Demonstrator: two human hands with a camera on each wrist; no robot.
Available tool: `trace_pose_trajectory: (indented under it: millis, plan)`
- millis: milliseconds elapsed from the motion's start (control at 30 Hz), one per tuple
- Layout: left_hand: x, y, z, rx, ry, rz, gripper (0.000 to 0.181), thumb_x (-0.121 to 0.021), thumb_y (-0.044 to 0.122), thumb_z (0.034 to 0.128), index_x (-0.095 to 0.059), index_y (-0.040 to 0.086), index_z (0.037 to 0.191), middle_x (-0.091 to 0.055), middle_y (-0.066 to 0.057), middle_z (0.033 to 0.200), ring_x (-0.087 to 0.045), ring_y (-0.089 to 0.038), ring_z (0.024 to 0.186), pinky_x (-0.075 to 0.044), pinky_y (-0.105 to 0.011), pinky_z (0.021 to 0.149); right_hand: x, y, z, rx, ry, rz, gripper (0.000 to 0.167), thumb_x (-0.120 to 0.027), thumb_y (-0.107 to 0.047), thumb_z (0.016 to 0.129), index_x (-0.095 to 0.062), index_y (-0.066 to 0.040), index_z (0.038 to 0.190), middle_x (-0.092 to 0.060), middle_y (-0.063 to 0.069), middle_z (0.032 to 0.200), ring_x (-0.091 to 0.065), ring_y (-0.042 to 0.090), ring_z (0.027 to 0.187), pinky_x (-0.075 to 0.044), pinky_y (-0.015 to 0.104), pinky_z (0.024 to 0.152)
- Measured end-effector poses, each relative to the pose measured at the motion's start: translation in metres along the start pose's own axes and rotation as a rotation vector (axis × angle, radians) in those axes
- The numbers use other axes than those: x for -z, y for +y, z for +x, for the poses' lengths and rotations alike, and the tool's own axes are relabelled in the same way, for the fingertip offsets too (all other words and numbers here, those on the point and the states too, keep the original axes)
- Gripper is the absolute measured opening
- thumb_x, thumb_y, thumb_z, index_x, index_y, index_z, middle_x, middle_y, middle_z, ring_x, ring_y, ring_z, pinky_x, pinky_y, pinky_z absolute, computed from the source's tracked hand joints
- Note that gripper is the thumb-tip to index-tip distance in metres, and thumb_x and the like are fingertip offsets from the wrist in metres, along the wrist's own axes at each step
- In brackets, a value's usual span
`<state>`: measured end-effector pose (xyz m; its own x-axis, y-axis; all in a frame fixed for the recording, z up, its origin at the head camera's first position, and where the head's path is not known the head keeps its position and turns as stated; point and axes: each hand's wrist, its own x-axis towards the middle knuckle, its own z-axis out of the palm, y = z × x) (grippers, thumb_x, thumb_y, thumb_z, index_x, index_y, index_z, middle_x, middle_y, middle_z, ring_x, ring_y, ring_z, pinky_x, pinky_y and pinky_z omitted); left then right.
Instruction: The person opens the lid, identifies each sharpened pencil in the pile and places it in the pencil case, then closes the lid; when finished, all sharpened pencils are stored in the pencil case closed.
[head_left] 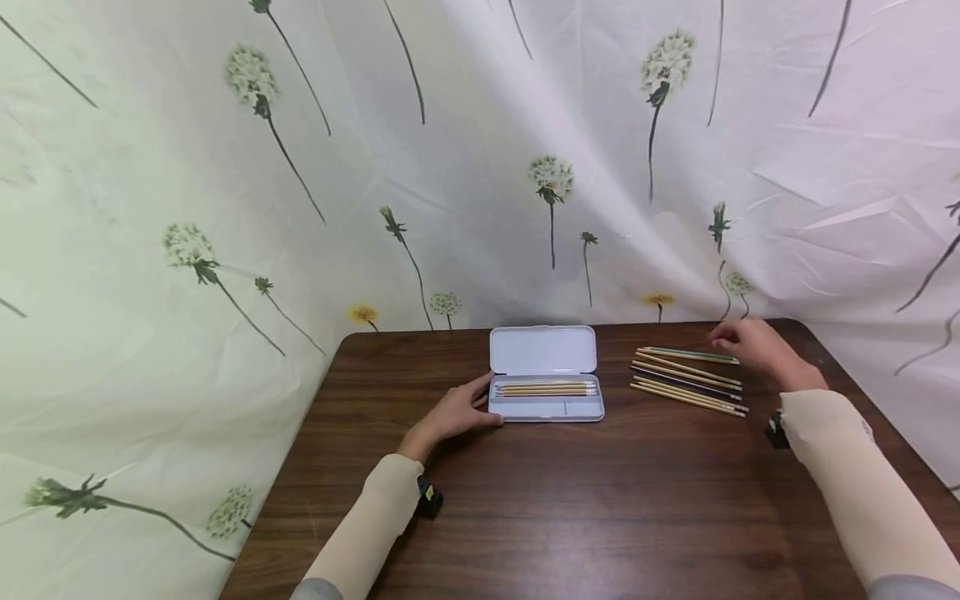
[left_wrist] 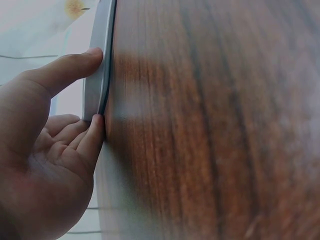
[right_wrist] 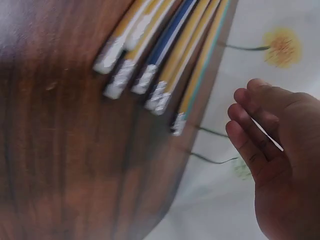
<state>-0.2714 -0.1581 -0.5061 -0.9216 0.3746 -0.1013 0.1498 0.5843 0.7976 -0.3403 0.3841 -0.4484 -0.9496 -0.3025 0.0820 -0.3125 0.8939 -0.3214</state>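
Note:
An open pale case (head_left: 543, 350) lies on the table with several pencils (head_left: 546, 389) in its long compartment. My left hand (head_left: 454, 412) holds the case by its left end; in the left wrist view the thumb of that hand (left_wrist: 55, 135) presses the case's side (left_wrist: 95, 90) and the other fingers touch its corner. Several loose pencils (head_left: 686, 381), yellow, dark blue and green, lie side by side at the right. Just beyond their eraser ends my right hand (head_left: 761, 350) hovers, fingers bent loosely and holding nothing, as the right wrist view shows the hand (right_wrist: 285, 135) beside the pencils (right_wrist: 170, 55).
The dark wooden table (head_left: 570, 508) ends at the back against a pale hanging cloth (head_left: 465, 167) printed with dandelions. The case's lid is raised toward the cloth. Dark straps with small devices sit at both wrists.

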Motion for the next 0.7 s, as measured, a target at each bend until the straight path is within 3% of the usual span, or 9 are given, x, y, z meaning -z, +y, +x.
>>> trace_pose_trajectory:
  millis: [233,467,700]
  plan:
    - [-0.001,0.000,0.001,-0.004,0.007,0.003,0.096,-0.086,0.024,0.0920,-0.031,0.013,0.169,-0.038,-0.016,0.171,-0.052,-0.034,0.149,-0.048,-0.047,0.121,-0.012,0.016,-0.003,-0.101,-0.042,0.003,0.022,-0.059,-0.004,0.106,-0.074,0.008,0.117,-0.073,0.028,0.111,-0.069,0.042,0.099,-0.056,0.060,0.084]
    - [0.000,0.000,0.001,-0.005,0.004,0.003,0.095,-0.086,0.023,0.0923,-0.031,0.013,0.169,-0.038,-0.015,0.171,-0.052,-0.034,0.149,-0.047,-0.046,0.122,-0.023,0.020,-0.005,-0.116,-0.059,-0.028,0.024,-0.056,-0.002,0.105,-0.074,0.009,0.116,-0.072,0.032,0.115,-0.068,0.047,0.104,-0.056,0.065,0.087]
    - [-0.001,-0.001,0.001,-0.008,0.006,0.003,0.096,-0.086,0.024,0.0924,-0.030,0.013,0.170,-0.038,-0.016,0.171,-0.053,-0.034,0.149,-0.048,-0.047,0.121,-0.028,0.021,-0.003,-0.116,-0.038,-0.055,0.021,-0.059,-0.002,0.102,-0.076,0.006,0.112,-0.073,0.029,0.111,-0.069,0.040,0.096,-0.057,0.061,0.083]
